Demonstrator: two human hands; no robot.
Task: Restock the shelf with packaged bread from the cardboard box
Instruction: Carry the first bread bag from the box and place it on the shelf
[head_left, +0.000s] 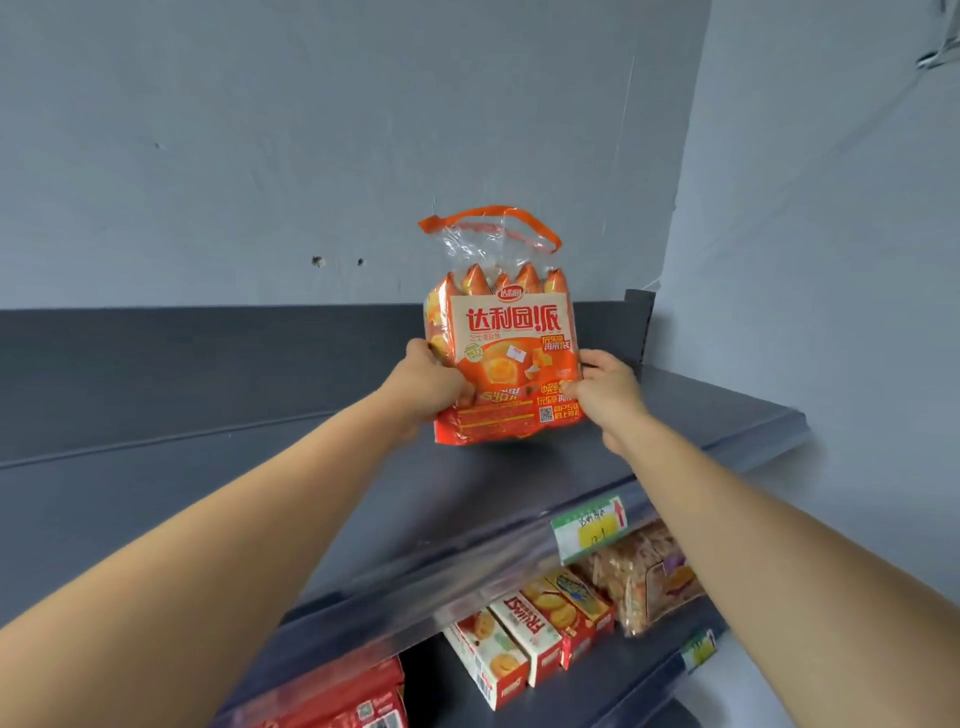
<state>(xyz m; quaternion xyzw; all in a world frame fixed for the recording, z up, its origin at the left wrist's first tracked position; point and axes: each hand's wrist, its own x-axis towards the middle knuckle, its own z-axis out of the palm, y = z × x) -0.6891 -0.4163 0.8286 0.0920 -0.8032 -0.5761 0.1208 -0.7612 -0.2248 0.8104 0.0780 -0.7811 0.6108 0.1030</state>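
Observation:
An orange bread package (511, 332) with a clear top and an orange carry handle stands upright near the right end of the dark grey top shelf (311, 467). My left hand (434, 382) grips its lower left side and my right hand (608, 387) grips its lower right side. The package's bottom edge rests on or just above the shelf surface. The cardboard box is out of view.
A grey wall rises behind the shelf, with a side wall close on the right. A green and yellow price tag (589, 527) hangs on the shelf's front edge. Below it stand biscuit boxes (524, 642), a clear snack bag (647, 577) and red packages (348, 696).

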